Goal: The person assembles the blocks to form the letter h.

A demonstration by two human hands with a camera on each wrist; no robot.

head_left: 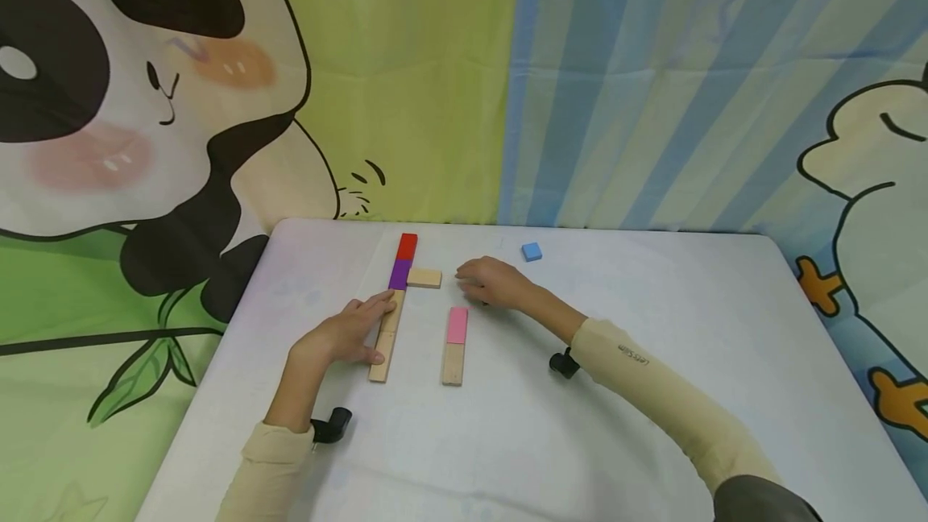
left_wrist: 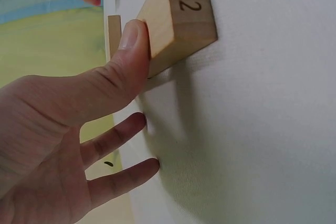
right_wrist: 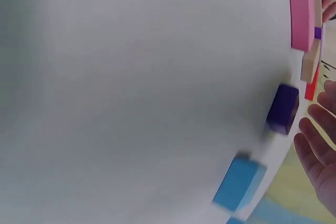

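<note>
My left hand (head_left: 348,333) rests along the left side of a column of blocks. Its thumb (left_wrist: 137,38) touches the nearest plain wooden block (left_wrist: 194,11), marked "42", and its visible other fingers are spread. Farther up the column lie a purple block (head_left: 399,274) and a red block (head_left: 408,246). A plain wooden block (head_left: 424,278) juts rightward from the purple one. My right hand (head_left: 496,282) hovers right of that block, holding nothing, with fingers extended in the right wrist view. A dark purple block (right_wrist: 282,108) lies beside it, mostly hidden in the head view.
A pink block (head_left: 457,325) and a plain wooden block (head_left: 453,365) lie end to end right of the column. Farther back sits a small blue block (head_left: 532,251). The white table (head_left: 652,425) meets a cartoon-printed curtain (head_left: 406,63) behind.
</note>
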